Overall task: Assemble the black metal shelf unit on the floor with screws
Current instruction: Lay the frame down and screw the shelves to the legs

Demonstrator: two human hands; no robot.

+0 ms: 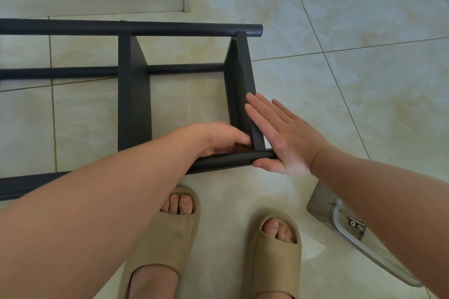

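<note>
- Fingers (257, 114) of your right hand (284, 138) are straight and close together. They lie flat against the outer face of the end panel (245, 80) and hold nothing. The thumb sits at the tip of the near tube (230, 159).
- Fingers (240, 139) of your left hand (218, 139) are curled into the inside corner where that panel meets the near tube. They are blurred, so I cannot tell whether they pinch anything.
- The black metal shelf unit (133, 104) lies on the tiled floor (340, 31) at 12 o'clock from your sandals (165, 238). Its long tubes run off toward 9 o'clock.
- Risk: your right hand only presses and does not grip. If it eases off, the panel could lean out toward 3 o'clock and the joint would go out of line. Whatever you drive in there would probably bind or go in crooked.
- Risk: your left fingers sit inside the corner. A sudden shift of the panel toward 9 o'clock could nip them against the tube.
- Pose: both forearms reach forward and down. The left comes in from 7 o'clock and the right from 4 o'clock, with its palm turned inward against the panel.
</note>
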